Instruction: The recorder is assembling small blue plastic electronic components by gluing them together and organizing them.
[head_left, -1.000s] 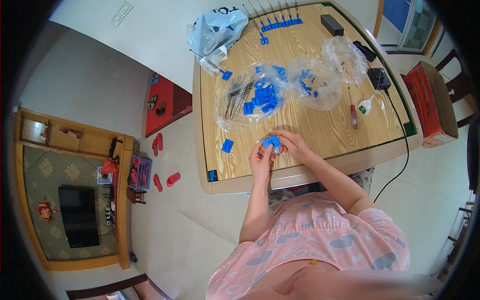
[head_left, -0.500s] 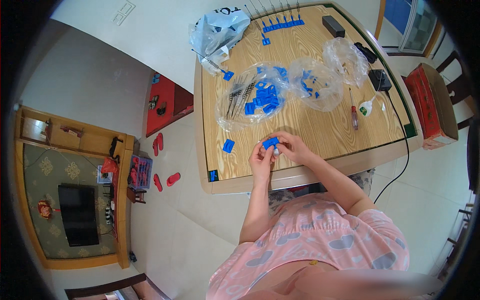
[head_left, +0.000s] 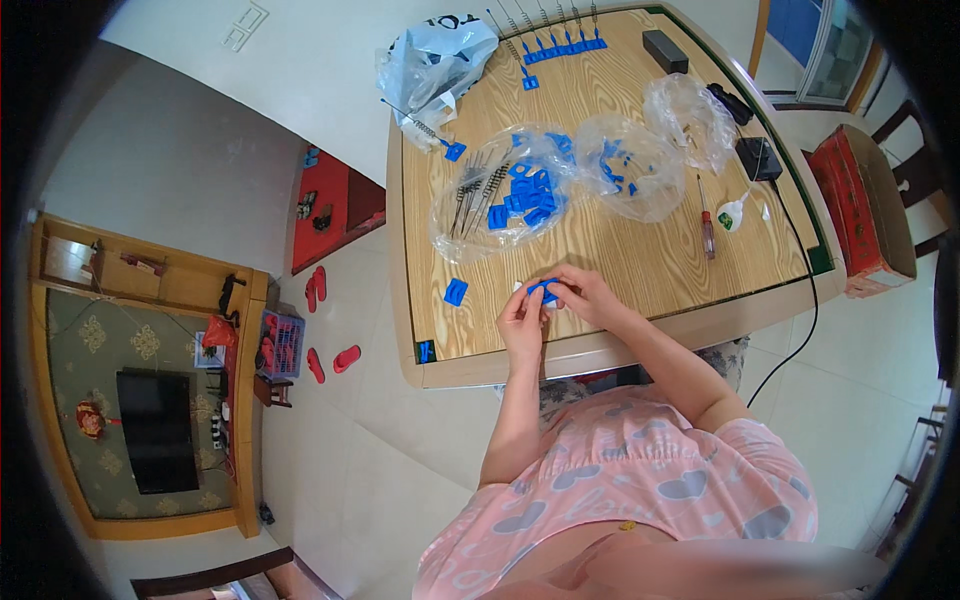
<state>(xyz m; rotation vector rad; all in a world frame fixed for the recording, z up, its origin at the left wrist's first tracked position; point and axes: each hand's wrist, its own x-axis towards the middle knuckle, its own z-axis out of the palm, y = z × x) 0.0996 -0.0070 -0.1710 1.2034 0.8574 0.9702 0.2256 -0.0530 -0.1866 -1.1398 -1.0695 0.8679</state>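
Note:
Between my two hands is a small blue plastic piece, held above the near edge of the wooden table. My left hand pinches it from the left, while the fingers of my right hand press on it from the right. Something white shows beside the fingers, too small to name. A similar blue piece lies alone to the left of my hands. Beyond them, a clear plastic bag holds several blue pieces and dark metal springs on rods.
Another clear bag has small blue parts. A screwdriver lies to the right, near a black adapter with a cable. Assembled blue pieces with springs stand in a row at the back. A pale blue bag sits far left.
The blue piece has been tilted between my fingers, so less of its broad face shows. My hands stay in nearly the same place.

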